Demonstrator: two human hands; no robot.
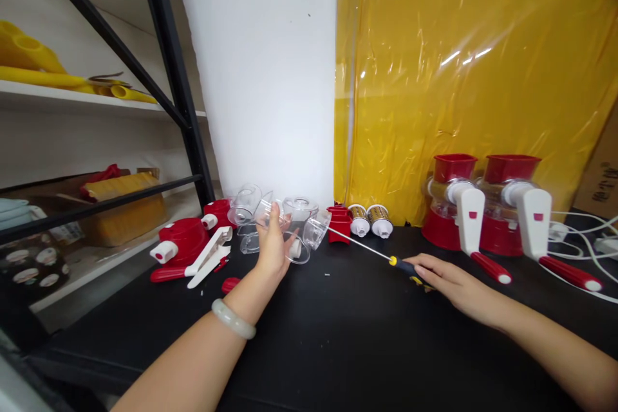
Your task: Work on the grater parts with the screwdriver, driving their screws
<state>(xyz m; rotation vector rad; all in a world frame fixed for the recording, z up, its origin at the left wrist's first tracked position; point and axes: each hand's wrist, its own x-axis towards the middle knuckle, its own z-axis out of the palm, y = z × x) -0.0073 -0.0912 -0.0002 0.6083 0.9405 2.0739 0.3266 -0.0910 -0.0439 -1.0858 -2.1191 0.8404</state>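
Near the middle, my left hand [274, 246] is wrapped round a clear plastic housing [316, 230] with several round openings, raised above the black table. My right hand [441, 277] grips the dark blue and yellow handle of a long screwdriver [369, 249]. Its shaft points left, and the tip lies at or near the housing's right-hand opening; whether they touch I cannot tell. Other clear parts [245, 203] are behind my left hand. To its left lie a red base [183, 239] and white handles with red grips [210, 257].
Two assembled red and clear machines with cranks [441, 225] stand at the right, beside white cables [586, 238]. Two metal grater drums [380, 221] and red hoppers [338, 225] are at the back of the black table [309, 347]. A black-framed shelf [176, 64] rises at the left.
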